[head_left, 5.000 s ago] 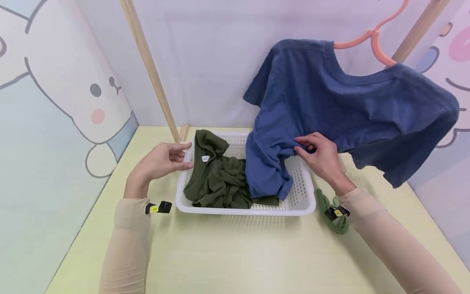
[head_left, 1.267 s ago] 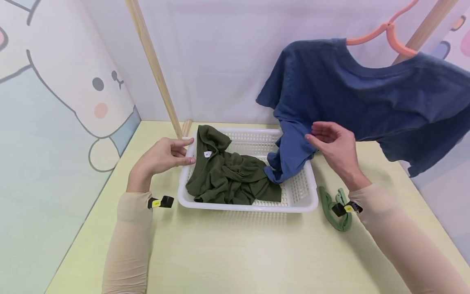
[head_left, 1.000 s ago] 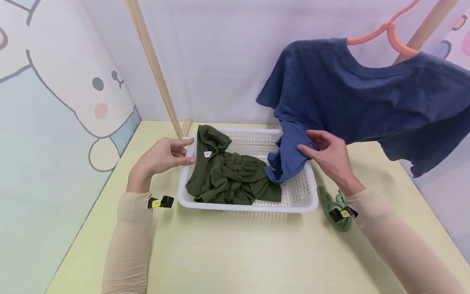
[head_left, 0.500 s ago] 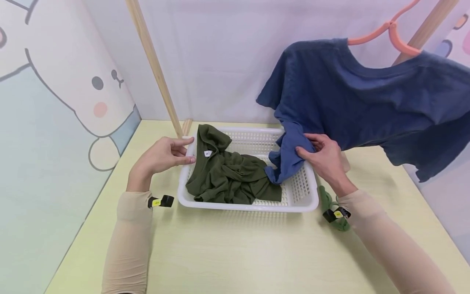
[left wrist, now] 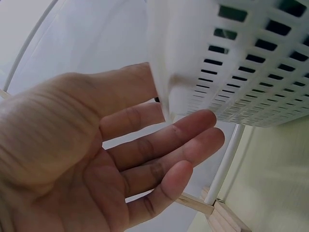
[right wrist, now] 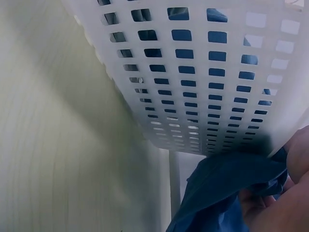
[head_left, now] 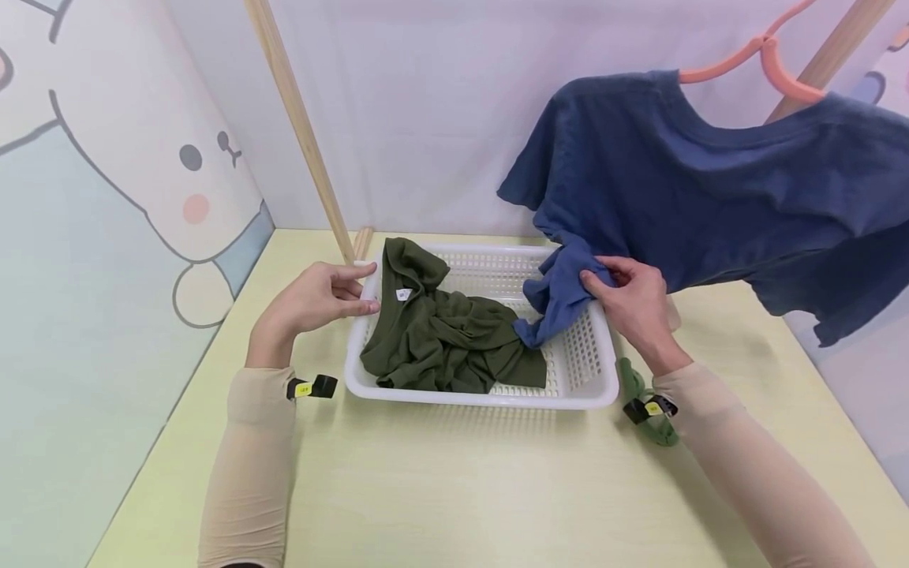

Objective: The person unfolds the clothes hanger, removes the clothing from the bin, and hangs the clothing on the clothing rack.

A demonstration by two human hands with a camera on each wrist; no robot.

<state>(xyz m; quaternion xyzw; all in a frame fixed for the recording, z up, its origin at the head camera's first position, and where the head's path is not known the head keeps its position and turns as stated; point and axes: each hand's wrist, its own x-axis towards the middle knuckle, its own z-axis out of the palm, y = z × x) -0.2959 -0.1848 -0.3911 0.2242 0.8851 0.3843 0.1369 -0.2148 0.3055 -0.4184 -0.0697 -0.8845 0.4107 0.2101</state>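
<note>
At the left end of a white plastic basket point(head_left: 469, 399), my left hand point(head_left: 307, 304) holds the rim between thumb and fingers; in the left wrist view several fingers extend beneath it. A blue T-shirt point(head_left: 689, 181) hangs from an orange hanger point(head_left: 724, 65) at the right. Its lower part droops over the basket's right end and inside. My right hand point(head_left: 632, 308) pinches that blue cloth above the right rim. Bunched fabric point(right wrist: 227, 183) shows beside the fingers in the right wrist view. A crumpled dark green garment point(head_left: 454, 339) with a white label fills the basket's left and middle.
A green folded hanger point(head_left: 656, 430) lies right of the basket, partly hidden by my right wrist. Wooden posts point(head_left: 298, 118) rise at the left and back right. Printed walls point(head_left: 106, 237) flank the pale table point(head_left: 454, 489), with a white wall behind.
The blue cloth in the basket has been drawn rightward, uncovering more of the green garment. My right hand came off the cloth, then pinched it again. My left hand stays on the rim.
</note>
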